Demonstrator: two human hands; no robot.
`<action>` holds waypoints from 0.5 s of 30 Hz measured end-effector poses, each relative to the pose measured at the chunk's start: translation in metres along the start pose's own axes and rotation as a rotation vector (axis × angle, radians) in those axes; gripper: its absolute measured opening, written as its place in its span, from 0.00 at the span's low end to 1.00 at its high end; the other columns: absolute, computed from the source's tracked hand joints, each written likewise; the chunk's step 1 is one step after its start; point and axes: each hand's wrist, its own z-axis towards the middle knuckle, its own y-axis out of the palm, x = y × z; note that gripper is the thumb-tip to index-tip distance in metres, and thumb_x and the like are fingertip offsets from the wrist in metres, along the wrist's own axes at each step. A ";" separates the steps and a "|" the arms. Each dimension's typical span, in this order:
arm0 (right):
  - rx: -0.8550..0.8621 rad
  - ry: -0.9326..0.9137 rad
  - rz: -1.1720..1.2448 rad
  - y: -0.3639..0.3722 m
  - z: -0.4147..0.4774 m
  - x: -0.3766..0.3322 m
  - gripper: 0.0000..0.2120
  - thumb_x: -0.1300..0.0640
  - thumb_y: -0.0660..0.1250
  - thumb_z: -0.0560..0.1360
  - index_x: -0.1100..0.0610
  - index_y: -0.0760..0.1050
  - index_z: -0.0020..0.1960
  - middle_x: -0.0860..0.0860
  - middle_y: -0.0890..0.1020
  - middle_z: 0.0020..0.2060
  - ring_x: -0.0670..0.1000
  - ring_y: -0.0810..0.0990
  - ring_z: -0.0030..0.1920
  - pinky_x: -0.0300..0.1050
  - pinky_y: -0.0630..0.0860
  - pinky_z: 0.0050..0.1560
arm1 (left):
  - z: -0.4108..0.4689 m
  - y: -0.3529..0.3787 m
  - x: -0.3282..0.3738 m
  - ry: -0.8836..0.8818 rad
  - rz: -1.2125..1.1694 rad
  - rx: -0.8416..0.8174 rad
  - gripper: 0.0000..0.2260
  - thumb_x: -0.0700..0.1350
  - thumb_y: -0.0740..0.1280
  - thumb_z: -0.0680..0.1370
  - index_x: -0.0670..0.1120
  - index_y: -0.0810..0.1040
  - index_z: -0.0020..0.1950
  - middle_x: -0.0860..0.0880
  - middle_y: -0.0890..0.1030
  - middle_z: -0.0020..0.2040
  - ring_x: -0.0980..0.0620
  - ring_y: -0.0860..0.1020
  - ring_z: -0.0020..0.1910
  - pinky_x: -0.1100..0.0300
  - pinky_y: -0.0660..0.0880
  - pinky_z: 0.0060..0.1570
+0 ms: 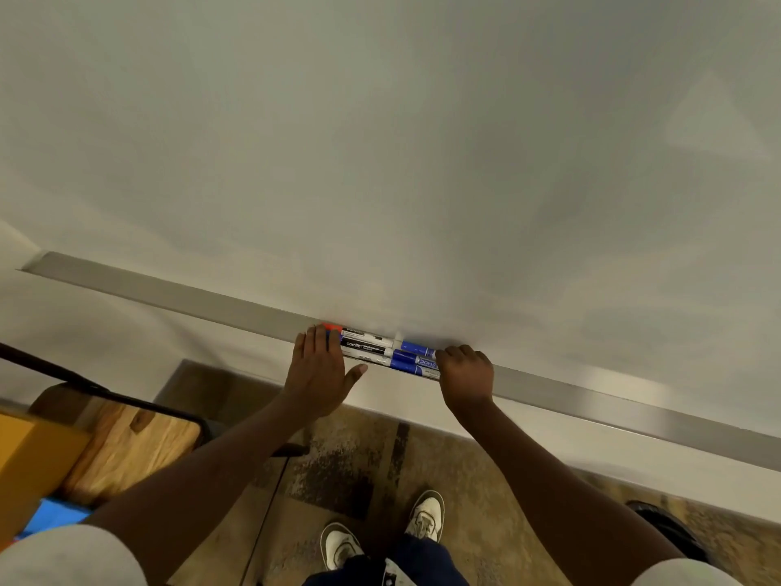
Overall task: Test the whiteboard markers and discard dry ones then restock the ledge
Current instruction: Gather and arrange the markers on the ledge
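**Both hands at a bundle of markers on the whiteboard ledge**

Looking down the face of a whiteboard to the floor. To the left, below the ledge line: a wooden seat with a black metal frame, a yellow box beside it, a scrap of blue lower down. Underfoot, mottled brown carpet, a thin dark cable across it, two pale shoes side by side. On the floor at the far right, a dark rounded object, too blurred to name. Both ends of the bundle covered by the hands, only the middle on show.

Board surface smooth, off-white, faintly smeared. Ledge a long flat strip of dull grey metal, slanting across the view under the board. Markers slim cylinders, laid lengthwise on the ledge in a tight cluster, touching one another: black-labelled markers with white barrels on the left, blue markers on the right, a red cap peeping out at the far-left end, against the board.

Left hand flat and open, fingers straight and together over the left ends of the markers, thumb spread wide towards the right. Right hand curled, knuckles up, fingers bent down over the right ends of the blue markers. Fingertips hidden, so firmness of the hold not to be told.
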 end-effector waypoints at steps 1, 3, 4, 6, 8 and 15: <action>-0.003 -0.004 -0.006 0.001 0.001 -0.001 0.23 0.47 0.85 0.47 0.57 0.78 0.33 0.51 0.80 0.28 0.51 0.78 0.29 0.39 0.73 0.30 | 0.004 0.000 -0.004 0.010 0.010 -0.003 0.41 0.69 0.41 0.77 0.36 0.69 0.67 0.34 0.73 0.64 0.35 0.71 0.64 0.40 0.65 0.66; -0.005 -0.014 -0.015 0.003 0.003 -0.002 0.24 0.46 0.84 0.47 0.57 0.78 0.34 0.51 0.80 0.29 0.51 0.78 0.29 0.40 0.75 0.31 | 0.012 0.002 -0.009 0.037 0.058 -0.017 0.39 0.68 0.44 0.77 0.36 0.69 0.66 0.33 0.73 0.63 0.34 0.72 0.63 0.39 0.67 0.64; -0.005 -0.016 -0.020 0.004 0.004 -0.003 0.24 0.45 0.84 0.46 0.56 0.79 0.34 0.51 0.80 0.29 0.51 0.79 0.29 0.40 0.75 0.31 | 0.014 0.003 -0.012 0.055 0.081 -0.032 0.39 0.68 0.44 0.77 0.36 0.69 0.66 0.33 0.73 0.64 0.34 0.72 0.63 0.39 0.67 0.63; -0.017 -0.015 -0.036 0.007 0.007 -0.004 0.25 0.45 0.84 0.45 0.56 0.79 0.34 0.51 0.80 0.29 0.51 0.79 0.29 0.41 0.75 0.31 | 0.018 0.005 -0.014 0.087 0.100 -0.048 0.40 0.68 0.43 0.77 0.36 0.68 0.67 0.33 0.73 0.64 0.35 0.72 0.63 0.40 0.68 0.63; -0.034 -0.009 -0.057 0.009 0.009 -0.005 0.25 0.45 0.85 0.44 0.56 0.79 0.34 0.51 0.80 0.29 0.51 0.79 0.30 0.41 0.76 0.30 | 0.020 0.006 -0.014 0.100 0.092 -0.053 0.41 0.69 0.41 0.77 0.35 0.68 0.67 0.34 0.73 0.63 0.36 0.73 0.62 0.41 0.69 0.63; -0.041 -0.021 -0.065 0.011 0.007 -0.006 0.24 0.49 0.85 0.46 0.57 0.80 0.36 0.52 0.80 0.29 0.52 0.79 0.29 0.40 0.75 0.29 | 0.023 0.009 -0.014 0.114 0.059 -0.068 0.41 0.68 0.41 0.78 0.35 0.68 0.68 0.34 0.73 0.63 0.37 0.74 0.61 0.44 0.69 0.62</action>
